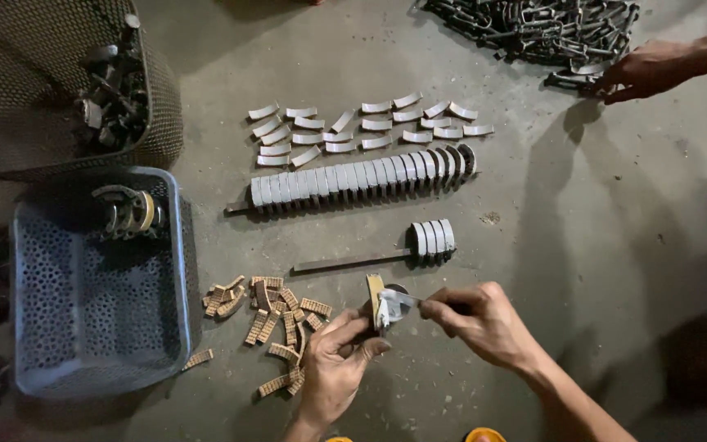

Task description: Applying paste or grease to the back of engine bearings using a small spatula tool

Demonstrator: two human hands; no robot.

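Two hands at work over a small curved grey metal shoe on the concrete floor.

The left hand [339,360] has its fingers curled, thumb and fingertips pinching the curved grey metal shoe [380,301] with its tan lining strip, held just above the floor. The right hand [480,321] is closed tight around a thin tool [407,303], its tip touching the shoe; the handle is hidden in the fist, so I cannot tell what kind it is. Just left lies a scatter of tan ribbed lining pieces [276,319]. Beyond, finished shoes stand in a long row on a flat bar [362,178]. Another person's hand [644,72] reaches the chain pile [533,24], cut off at the edge.
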